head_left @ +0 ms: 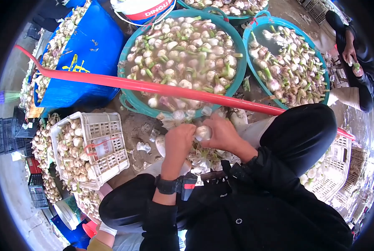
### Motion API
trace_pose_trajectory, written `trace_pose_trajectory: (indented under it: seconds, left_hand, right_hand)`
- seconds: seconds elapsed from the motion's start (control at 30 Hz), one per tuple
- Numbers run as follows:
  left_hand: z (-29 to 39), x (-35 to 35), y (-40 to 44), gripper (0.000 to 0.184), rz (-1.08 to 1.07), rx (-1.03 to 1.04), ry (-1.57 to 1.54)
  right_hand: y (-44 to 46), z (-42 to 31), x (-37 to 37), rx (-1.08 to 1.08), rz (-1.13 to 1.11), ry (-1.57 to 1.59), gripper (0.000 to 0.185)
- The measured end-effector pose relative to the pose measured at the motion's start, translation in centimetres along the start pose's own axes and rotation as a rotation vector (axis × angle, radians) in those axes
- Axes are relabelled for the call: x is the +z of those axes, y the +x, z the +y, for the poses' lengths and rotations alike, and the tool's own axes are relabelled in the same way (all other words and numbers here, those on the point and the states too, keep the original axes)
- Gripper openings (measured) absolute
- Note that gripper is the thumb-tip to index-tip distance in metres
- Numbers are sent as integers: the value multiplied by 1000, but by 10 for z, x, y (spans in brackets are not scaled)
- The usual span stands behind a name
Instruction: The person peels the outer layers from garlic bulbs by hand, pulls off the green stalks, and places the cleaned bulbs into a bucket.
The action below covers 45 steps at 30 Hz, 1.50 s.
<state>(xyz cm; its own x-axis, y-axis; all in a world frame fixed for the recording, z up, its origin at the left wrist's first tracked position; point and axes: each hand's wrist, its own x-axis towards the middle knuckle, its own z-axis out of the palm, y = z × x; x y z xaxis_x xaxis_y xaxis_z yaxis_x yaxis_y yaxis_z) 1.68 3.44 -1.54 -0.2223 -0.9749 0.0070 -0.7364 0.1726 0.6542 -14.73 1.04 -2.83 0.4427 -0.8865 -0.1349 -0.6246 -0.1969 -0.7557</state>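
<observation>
Between my two hands is a whitish garlic bulb (pixel 203 133), above the ground in front of my lap. My right hand (pixel 223 133) has its fingers closed around the bulb from the right side. To the bulb's left, my left hand (pixel 178 140) is closed with its fingertips close to it. Whatever those left fingertips pinch is hidden. Loose papery garlic skins (pixel 201 161) lie below the hands. Just beyond them stands a green tub (pixel 242 52) full of garlic bulbs in cloudy water.
A red pole (pixel 170 89) crosses in front of the tub. At right stands a second tub of garlic (pixel 325 67); at left are a white crate of garlic (pixel 122 152) and a blue tarp (pixel 97 54). Another person's hand (pixel 350 52) is at the upper right.
</observation>
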Motion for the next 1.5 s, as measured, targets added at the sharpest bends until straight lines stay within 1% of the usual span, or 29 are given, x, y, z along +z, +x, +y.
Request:
trace_pose_trajectory:
  seconds: [0.07, 0.1, 0.17, 0.3, 0.4, 0.47, 0.5, 0.53, 0.57, 0.6, 0.63, 0.7, 0.73, 0.83, 0.9, 0.93, 0.97, 1.0, 1.03, 1.07, 1.1, 1.13, 1.17, 1.27, 1.3, 1.37, 1.4, 1.47, 1.5]
  left_hand:
    - [6, -7, 2, 13, -10, -314, -284]
    - [13, -8, 2, 13, -13, -313, -283]
    - [26, -5, 1, 9, 138, 30, 47]
    - [22, -2, 5, 5, 85, 29, 34]
    - [-26, -8, 5, 4, 240, -22, 10]
    - [-47, -23, 4, 6, 310, -378, 101]
    - [-41, -25, 5, 6, 317, -377, 109]
    - [-32, -24, 4, 6, 251, -474, -270]
    - [-19, -24, 6, 7, 182, -555, -649]
    - [-14, -18, 8, 8, 45, -469, -561]
    - [-15, -12, 8, 8, 60, -472, -550]
    - [-27, 1, 11, 15, 80, -182, -260]
    - [-43, -6, 18, 14, 84, -174, 183]
    - [-95, -38, 49, 15, 219, -188, 435]
    - [-146, -34, 70, 23, 139, -319, 359]
    - [-178, -21, 84, 26, 157, -319, 271]
    - [-244, 9, 96, 35, 82, -190, 348]
    - [-247, 24, 99, 41, 86, -342, 372]
    - [-250, 41, 103, 42, 156, -357, 352]
    - [-220, 28, 110, 45, -137, -569, 287]
    - [-211, 27, 116, 47, -168, -541, 141]
    - [-204, 27, 117, 47, -263, -347, 343]
    - [-153, 4, 113, 48, -364, -155, 543]
    - [-204, 29, 105, 47, -131, -372, 361]
    - [-210, 31, 107, 47, -113, -366, 360]
    - [-179, 10, 105, 50, -56, -463, 273]
    - [-150, 3, 94, 44, 46, -390, 100]
    - [-139, 14, 82, 32, 22, 27, 174]
    - [-107, 1, 76, 32, -130, -154, -150]
  right_hand:
    - [2, 1, -1, 4, 6, 1, 41]
    - [1, 2, 0, 13, 10, 4, 42]
    - [2, 0, -1, 8, -4, -27, 42]
    - [3, 3, -2, -66, 29, -74, 44]
    - [2, -1, -6, -147, 110, 63, 40]
    - [2, -3, -10, -131, 84, 133, 38]
    - [3, -3, -10, -112, 56, 202, 36]
    - [5, 0, -4, -126, 57, 209, 36]
    - [7, 6, 7, -66, 6, 500, 35]
    - [10, 8, 12, -3, -54, 789, 33]
    - [10, 10, 12, -18, -64, 794, 33]
    - [13, 11, 4, 252, -227, 1009, 35]
    - [12, 3, 1, 197, -182, 1167, 27]
    - [14, 2, -9, 330, -313, 1343, 14]
    - [18, 48, 32, -248, -67, 667, 13]
    - [17, 15, 8, 368, -196, 1314, 13]
    - [18, 9, 4, 373, -205, 1412, 13]
    - [20, 8, 1, 413, -217, 1437, 12]
    - [22, 4, -3, 494, -225, 1388, 17]
    - [22, 3, -7, 430, -250, 1384, 22]
    - [20, 5, -7, 330, -264, 1456, 25]
    - [19, 6, -5, 296, -260, 1459, 26]
    - [19, 8, -3, 270, -254, 1466, 26]
    - [21, 14, 5, 260, -287, 1435, 25]
    - [19, 19, 7, 246, -288, 1423, 25]
    - [16, 28, 13, 251, -246, 1322, 24]
    - [14, 30, 14, 274, -217, 1321, 24]
    - [16, 12, 6, 363, -165, 1376, 28]
    - [16, 6, 2, 472, -116, 1420, 31]
